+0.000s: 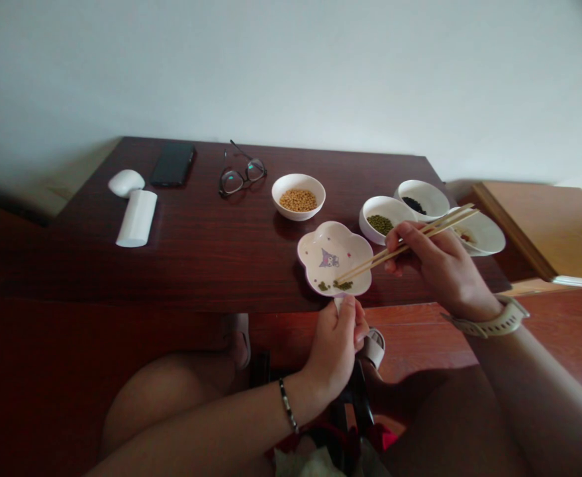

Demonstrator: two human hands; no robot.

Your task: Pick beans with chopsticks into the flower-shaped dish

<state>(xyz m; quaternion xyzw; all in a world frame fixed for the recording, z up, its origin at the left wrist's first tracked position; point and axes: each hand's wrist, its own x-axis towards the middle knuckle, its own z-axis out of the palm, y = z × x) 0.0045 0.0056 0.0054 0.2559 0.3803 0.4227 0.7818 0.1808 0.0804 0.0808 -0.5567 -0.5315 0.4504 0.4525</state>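
My left hand [334, 341] is closed round the short handle of a flower-shaped dish [315, 255] with a cartoon figure printed inside. Several green beans [343, 285] lie near the dish's front rim. In my right hand [434, 265] is a pair of chopsticks [385, 254], with the tips down in the dish by the beans. Just past the right fingers stands a white bowl [366, 228] of green beans. Behind it sits a white bowl [432, 192] with black beans. Partly covered by the chopsticks and hand, another white bowl [492, 232] holds a few small pieces I cannot identify.
A white bowl [298, 214] of yellow beans stands beyond the dish on the dark table [211, 265]. Glasses [243, 179], a black flat device [172, 164] and a white object with a rounded head [138, 217] lie to the left. A wooden box-like piece [543, 225] stands at right.
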